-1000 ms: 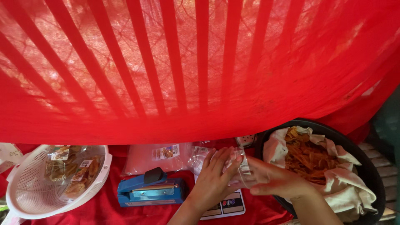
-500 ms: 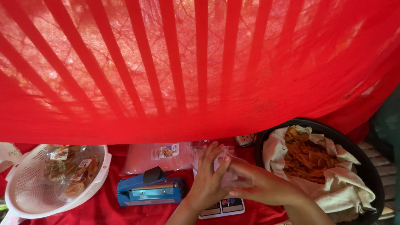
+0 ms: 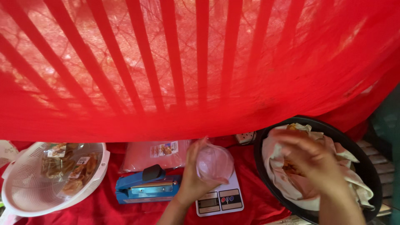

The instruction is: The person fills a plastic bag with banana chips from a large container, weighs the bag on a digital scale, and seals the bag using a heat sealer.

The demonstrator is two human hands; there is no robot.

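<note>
Left hand [image 3: 192, 179] grips clear plastic bag [image 3: 215, 163] upright over digital scale [image 3: 221, 198]. Right hand [image 3: 310, 160], fingers loosely spread, empty, over cloth-lined black basin [image 3: 366, 166] of chips, right of bag.

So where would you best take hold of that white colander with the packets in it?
Probably by the colander's rim, at the flat lip on the right nearest the blue sealer, coming from above. The packets lie deep in the bowl, so fingers on the rim stay clear of them.
</note>
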